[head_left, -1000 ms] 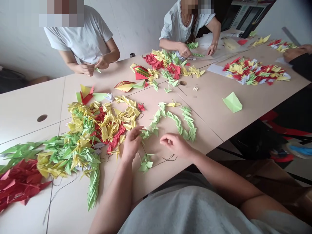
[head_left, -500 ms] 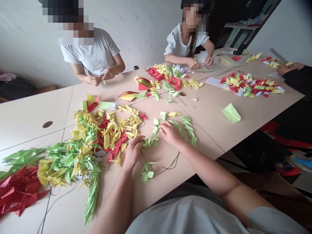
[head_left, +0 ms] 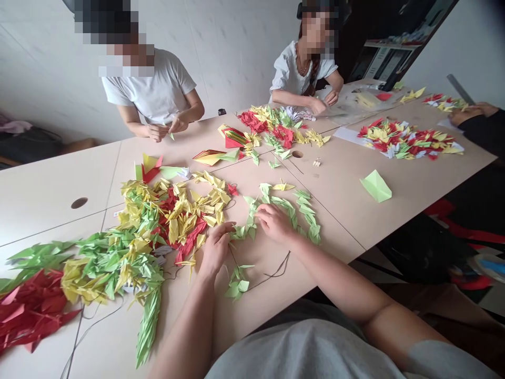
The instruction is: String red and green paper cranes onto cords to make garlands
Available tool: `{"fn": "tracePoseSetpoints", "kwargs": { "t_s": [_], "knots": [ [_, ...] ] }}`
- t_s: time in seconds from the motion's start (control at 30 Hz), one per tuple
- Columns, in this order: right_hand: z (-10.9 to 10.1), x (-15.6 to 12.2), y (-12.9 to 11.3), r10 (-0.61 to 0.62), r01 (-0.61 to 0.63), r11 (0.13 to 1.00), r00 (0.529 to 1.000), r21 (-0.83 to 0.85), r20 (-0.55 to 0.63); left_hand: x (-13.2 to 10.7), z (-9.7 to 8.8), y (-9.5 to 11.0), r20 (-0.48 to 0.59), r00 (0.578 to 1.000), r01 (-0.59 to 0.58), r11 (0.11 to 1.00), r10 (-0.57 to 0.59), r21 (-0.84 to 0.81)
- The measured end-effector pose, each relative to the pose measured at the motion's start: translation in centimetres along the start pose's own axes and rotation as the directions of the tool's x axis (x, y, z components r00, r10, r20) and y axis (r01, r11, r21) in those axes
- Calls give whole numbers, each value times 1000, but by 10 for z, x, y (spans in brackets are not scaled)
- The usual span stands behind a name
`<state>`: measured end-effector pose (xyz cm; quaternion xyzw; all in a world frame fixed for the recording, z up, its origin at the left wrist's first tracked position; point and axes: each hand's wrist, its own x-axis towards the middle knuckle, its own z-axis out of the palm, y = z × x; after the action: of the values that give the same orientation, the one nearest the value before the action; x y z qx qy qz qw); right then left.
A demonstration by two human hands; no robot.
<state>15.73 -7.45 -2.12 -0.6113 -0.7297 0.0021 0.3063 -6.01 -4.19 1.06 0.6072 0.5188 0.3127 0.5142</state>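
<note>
Left hand [head_left: 215,247] is pinching the near end of a green crane string [head_left: 288,208] on the table [head_left: 347,173]. Right hand [head_left: 274,221] is resting on its arc, fingers curled, grip unclear. Mixed crane pile [head_left: 165,216] is lying just left.

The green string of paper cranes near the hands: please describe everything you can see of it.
The string of green cranes is many small folded pale-green paper pieces threaded in a row, with one yellow piece at its far end. It lies flat on the table in an arch. The right hand rests on its middle; the left hand touches its near end.
</note>
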Motion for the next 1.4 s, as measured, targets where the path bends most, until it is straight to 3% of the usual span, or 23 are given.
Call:
{"fn": "tracePoseSetpoints", "kwargs": {
  "t_s": [0.13, 0.37, 0.53, 0.67, 0.87, 1.0, 1.07, 1.23, 1.4],
  "knots": [
    [6, -2, 5, 27, -27, 1000, 998, 1, -57, -1, 1, 2, 18, 1000, -10, 1000, 10, 26],
    [4, -5, 2, 14, -4, 996, 993, 84, -114, -4, 3, 5, 154, 987, -70, 993, 55, 96],
    [4, -6, 0, 19, -3, 990, 993, 138, -115, -10, 3, 14, 189, 979, -85, 995, 75, 47],
    [8, -6, -1, 58, -42, 978, 995, 205, -75, -13, 5, 18, 231, 973, -12, 998, 26, -62],
    [11, -4, 3, 180, -161, 952, 982, 262, -52, -8, 11, 4, 126, 991, -15, 987, 35, -157],
    [10, 2, 7, 291, -275, 923, 957, 269, -21, -4, 16, -4, -32, 998, 49, 956, -60, -290],
    [9, 6, 9, 334, -326, 906, 943, 270, 17, 0, 19, -5, -62, 992, 84, 943, -109, -323],
    [2, 25, 13, 413, -435, 867, 900, 242, 137, 23, 27, 2, -36, 984, 154, 934, -175, -323],
    [-1, 49, 7, 437, -480, 852, 872, 209, 221, 52, 36, 10, 39, 990, 141, 940, -136, -311]
  ]
}}
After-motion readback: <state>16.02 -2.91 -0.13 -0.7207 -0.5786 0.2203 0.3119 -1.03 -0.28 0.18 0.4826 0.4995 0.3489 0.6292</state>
